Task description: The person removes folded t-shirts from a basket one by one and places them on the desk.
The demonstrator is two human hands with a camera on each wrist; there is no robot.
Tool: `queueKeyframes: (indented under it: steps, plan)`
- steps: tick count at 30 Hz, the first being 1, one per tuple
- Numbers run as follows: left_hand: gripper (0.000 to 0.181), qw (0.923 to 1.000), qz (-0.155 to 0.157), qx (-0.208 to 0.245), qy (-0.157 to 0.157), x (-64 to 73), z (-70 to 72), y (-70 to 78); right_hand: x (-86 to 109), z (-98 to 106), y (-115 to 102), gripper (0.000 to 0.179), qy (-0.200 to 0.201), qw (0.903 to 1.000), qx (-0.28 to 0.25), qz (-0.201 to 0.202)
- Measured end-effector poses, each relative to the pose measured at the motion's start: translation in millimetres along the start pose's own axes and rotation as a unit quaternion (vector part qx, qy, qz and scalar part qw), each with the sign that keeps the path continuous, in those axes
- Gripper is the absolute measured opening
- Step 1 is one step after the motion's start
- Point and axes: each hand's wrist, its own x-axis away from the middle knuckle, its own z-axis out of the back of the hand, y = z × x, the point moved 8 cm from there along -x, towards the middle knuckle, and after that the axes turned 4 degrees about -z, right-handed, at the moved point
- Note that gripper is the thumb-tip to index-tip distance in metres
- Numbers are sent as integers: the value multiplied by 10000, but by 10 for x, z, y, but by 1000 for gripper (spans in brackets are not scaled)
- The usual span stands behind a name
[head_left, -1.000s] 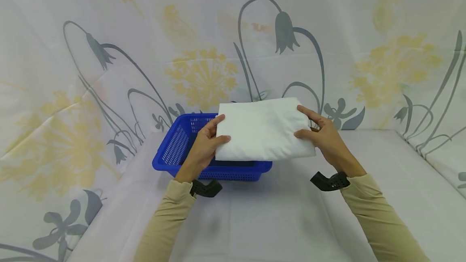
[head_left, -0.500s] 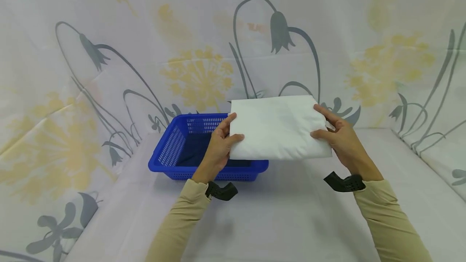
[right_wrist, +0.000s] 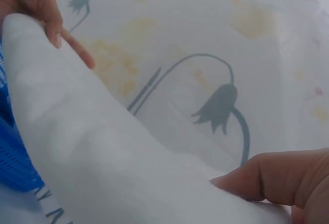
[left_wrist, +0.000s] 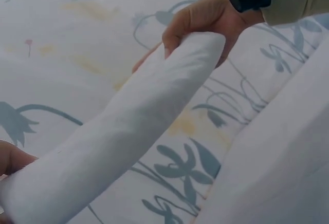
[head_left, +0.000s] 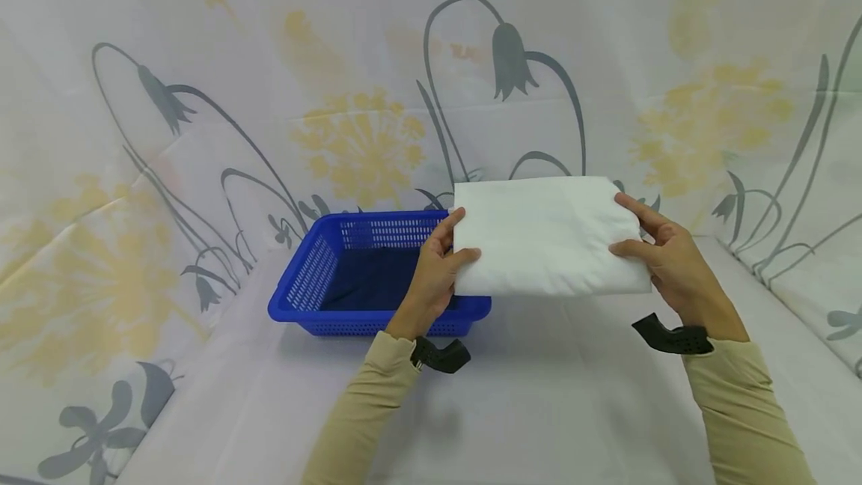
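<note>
A folded white cloth (head_left: 545, 238) is held up above the table between both hands in the head view. My left hand (head_left: 434, 268) pinches its left edge, thumb on the near face. At the opposite edge my right hand (head_left: 673, 257) grips the cloth the same way. The right wrist view has the cloth (right_wrist: 103, 147) running between the two hands, with the right thumb pressed on it. Behind and left of the left hand stands a blue plastic basket (head_left: 296, 305), partly covered by that hand. Dark navy fabric (head_left: 370, 275) lies inside the basket.
A white sheet covers the table (head_left: 539, 403). Behind it hangs a curtain (head_left: 364, 36) printed with grey and yellow flowers. The basket's right end is close to the cloth's left edge.
Both hands have carried the white cloth to the right, away from over the basket. More of the navy fabric in the basket now shows. The grip looks the same.
</note>
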Motion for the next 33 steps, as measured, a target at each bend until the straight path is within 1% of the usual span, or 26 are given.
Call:
queueKeyframes:
  steps: [5, 8, 13, 21, 24, 26, 31, 33]
  plan:
    - [69, 9999, 29, 132, -24, -29, -123, -71, 27, 115, -7, 74, -112, 9999, -116, -7]
    - [68, 9999, 74, 130, -10, -48, -190, -129, 39, 185, 8, 73, -223, 9995, -229, -11]
    - [67, 9998, 173, 119, 55, -77, -296, -215, 46, 326, 45, 72, -193, 9997, -116, -99]
    - [69, 9996, 260, 26, 57, -129, -439, -303, 54, 488, 38, 72, -399, 9991, -128, -91]
    - [70, 9994, 323, 86, 80, -150, -493, -353, 57, 573, 43, 72, -341, 9993, 8, -163]
    - [71, 9993, 345, 131, 37, -159, -534, -389, 63, 631, 47, 72, -266, 9993, 82, -252]
    - [70, 9994, 331, 125, 20, -183, -624, -481, 68, 762, 75, 73, 50, 9974, 469, -550]
    - [70, 9994, 333, 59, 82, -189, -648, -528, 69, 811, 95, 73, 163, 9957, 642, -647]
